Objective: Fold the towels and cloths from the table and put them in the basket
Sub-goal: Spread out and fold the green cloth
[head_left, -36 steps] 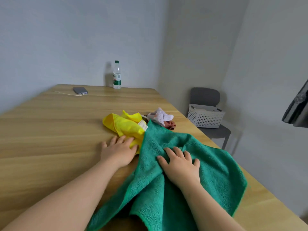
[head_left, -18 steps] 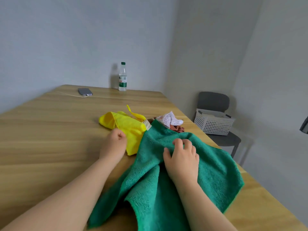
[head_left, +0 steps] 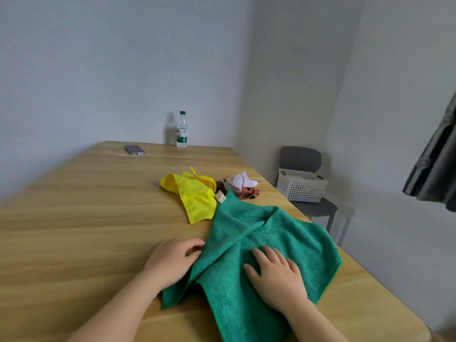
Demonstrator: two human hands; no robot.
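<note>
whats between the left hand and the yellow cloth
Only bare wooden table lies between the left hand and the yellow cloth, as the head view shows. The green towel borders that stretch on its right.

We see a green towel, thick and fluffy, lying rumpled on the near right part of the wooden table, with a ridge running down its middle, one corner pointing away from us and its near end reaching the table's front edge. Just beyond that far corner lies a yellow cloth, crumpled and partly doubled over, its edge touching the towel. To its right a small white patterned cloth sits bunched on top of a reddish-brown cloth. The white perforated basket stands upright on a grey chair beyond the table's right side, well apart from the cloths.
</note>
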